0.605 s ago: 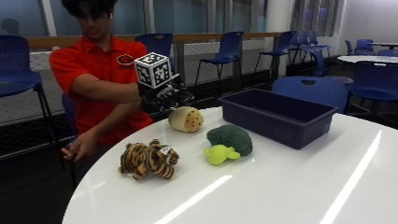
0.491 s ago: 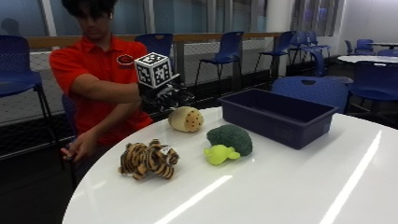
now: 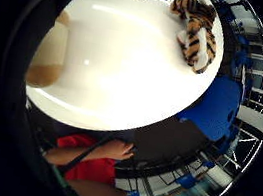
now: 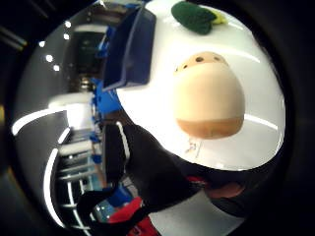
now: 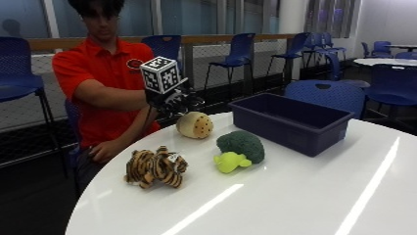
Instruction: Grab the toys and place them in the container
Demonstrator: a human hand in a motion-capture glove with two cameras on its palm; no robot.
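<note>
A: Nearest on the worktop (image 5: 312,196)?
B: Tiger (image 5: 155,168), then broccoli (image 5: 241,149).
A: And the gloved right hand (image 5: 171,101)?
B: Hovering just behind the potato toy (image 5: 195,125), apparently holding nothing; fingers hard to judge. Container (image 5: 290,122) off to one side, empty.

Blue chairs (image 5: 234,54) line a railing before tall windows (image 5: 189,17). A round white table (image 5: 312,196) gleams under overhead light, dark floor (image 5: 33,196) below.

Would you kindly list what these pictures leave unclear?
- Gloved right hand: outside view, the marker rig hides its fingers; open or curled, unknown.
- Blue container: outside view, near wall hides its floor.
- Beige spotted plush toy: touched or not, unclear.
- Tiger toy: face indistinct.
</note>
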